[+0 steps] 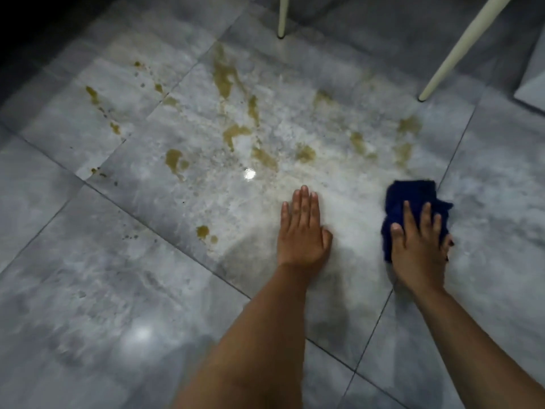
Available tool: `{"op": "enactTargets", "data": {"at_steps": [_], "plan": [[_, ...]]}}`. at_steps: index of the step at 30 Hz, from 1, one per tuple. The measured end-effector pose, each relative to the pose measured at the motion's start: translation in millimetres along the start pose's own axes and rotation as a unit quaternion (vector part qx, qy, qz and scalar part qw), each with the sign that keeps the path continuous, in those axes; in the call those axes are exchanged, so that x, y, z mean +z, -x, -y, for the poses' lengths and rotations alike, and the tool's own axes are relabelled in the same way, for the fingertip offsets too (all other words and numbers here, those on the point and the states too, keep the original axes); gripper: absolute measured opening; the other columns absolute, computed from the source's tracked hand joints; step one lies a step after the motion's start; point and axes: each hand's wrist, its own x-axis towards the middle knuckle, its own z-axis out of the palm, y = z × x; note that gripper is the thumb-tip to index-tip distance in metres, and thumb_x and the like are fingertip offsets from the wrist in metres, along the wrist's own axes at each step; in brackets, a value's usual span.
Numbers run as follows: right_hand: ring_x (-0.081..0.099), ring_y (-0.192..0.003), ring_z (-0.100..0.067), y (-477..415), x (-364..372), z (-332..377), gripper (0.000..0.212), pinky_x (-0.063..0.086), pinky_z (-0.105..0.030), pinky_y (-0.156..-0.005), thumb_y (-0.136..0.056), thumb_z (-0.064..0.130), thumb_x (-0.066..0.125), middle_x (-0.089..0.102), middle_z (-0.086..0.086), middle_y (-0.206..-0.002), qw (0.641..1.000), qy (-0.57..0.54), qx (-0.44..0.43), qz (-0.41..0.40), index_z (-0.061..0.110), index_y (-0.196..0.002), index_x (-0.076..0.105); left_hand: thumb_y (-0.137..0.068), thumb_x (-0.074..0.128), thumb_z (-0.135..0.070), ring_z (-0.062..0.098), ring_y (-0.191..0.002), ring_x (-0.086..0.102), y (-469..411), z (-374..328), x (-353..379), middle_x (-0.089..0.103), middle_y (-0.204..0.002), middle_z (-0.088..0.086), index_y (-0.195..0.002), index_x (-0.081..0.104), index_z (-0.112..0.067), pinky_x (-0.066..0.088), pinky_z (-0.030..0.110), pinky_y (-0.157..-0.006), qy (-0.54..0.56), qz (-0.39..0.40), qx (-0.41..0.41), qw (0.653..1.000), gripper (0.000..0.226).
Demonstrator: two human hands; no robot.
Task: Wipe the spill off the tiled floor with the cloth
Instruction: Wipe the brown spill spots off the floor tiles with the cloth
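A yellowish-brown spill [236, 131] lies in blotches and streaks across the grey marbled tiled floor [88, 290], from far left to right of centre. A dark blue cloth [413, 199] is bunched on the floor at the right, near a tile joint. My right hand [418, 249] presses down on the cloth's near part, fingers spread over it. My left hand [303, 228] rests flat on the bare tile to the left of the cloth, palm down, fingers together, holding nothing.
Two cream furniture legs stand at the back: one [282, 19] at top centre, a slanted one [460, 48] at top right. A pale grey panel [533, 84] sits at the right edge. A small spill spot [203, 231] lies left of my left hand.
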Motion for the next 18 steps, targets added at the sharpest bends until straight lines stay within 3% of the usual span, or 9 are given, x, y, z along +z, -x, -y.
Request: {"op": "enactTargets", "data": {"at_steps": [3,7,9,12,18], "plan": [[-0.006,-0.148,-0.024,16,-1,11,0.056,-0.005,-0.049,-0.118,-0.099,0.049,0.013,-0.002,-0.004,-0.162,1.000,0.011,0.010,-0.008,0.033,-0.152,0.008,-0.084,0.032,-0.031,0.031,-0.142,0.027,-24,-7,3,0.030,-0.152,0.020,-0.144,0.035,0.001,0.008,0.047,-0.116,-0.015,-0.043,-0.005,0.999,0.068],[-0.005,-0.148,-0.024,-9,6,54,0.053,-0.007,-0.048,-0.117,-0.101,0.048,0.015,-0.001,-0.001,-0.162,0.998,0.047,-0.030,-0.035,0.034,-0.152,0.010,-0.089,0.012,-0.036,0.023,-0.148,-0.006,-36,-19,12,-0.005,-0.159,0.011,-0.150,0.002,-0.006,-0.013,0.044,-0.117,-0.024,-0.014,-0.005,1.000,0.069],[-0.007,-0.148,-0.023,-38,-2,54,0.052,-0.005,-0.048,-0.118,-0.102,0.046,0.017,-0.002,0.000,-0.162,0.997,0.060,-0.040,-0.016,0.035,-0.152,0.008,-0.090,0.011,-0.037,0.021,-0.147,-0.013,-30,-30,17,-0.013,-0.157,0.008,-0.150,-0.005,-0.008,-0.015,0.043,-0.116,-0.008,0.000,-0.006,1.000,0.069],[-0.005,-0.148,-0.023,-63,-8,39,0.052,-0.003,-0.048,-0.119,-0.102,0.046,0.017,-0.001,-0.001,-0.162,0.998,0.048,-0.035,-0.016,0.036,-0.152,0.008,-0.089,0.022,-0.036,0.021,-0.148,-0.005,-24,-25,21,-0.002,-0.159,0.011,-0.151,0.004,-0.007,-0.009,0.044,-0.117,-0.014,-0.001,-0.017,1.000,0.070],[-0.003,-0.148,-0.025,22,17,4,0.053,-0.003,-0.050,-0.118,-0.102,0.046,0.013,0.001,-0.005,-0.162,0.990,-0.017,0.136,-0.033,0.032,-0.152,0.006,-0.088,0.031,-0.034,0.027,-0.146,0.014,-14,-8,26,0.019,-0.157,0.016,-0.149,0.025,-0.001,0.006,0.048,-0.116,-0.033,0.004,0.018,0.999,0.070]]}}
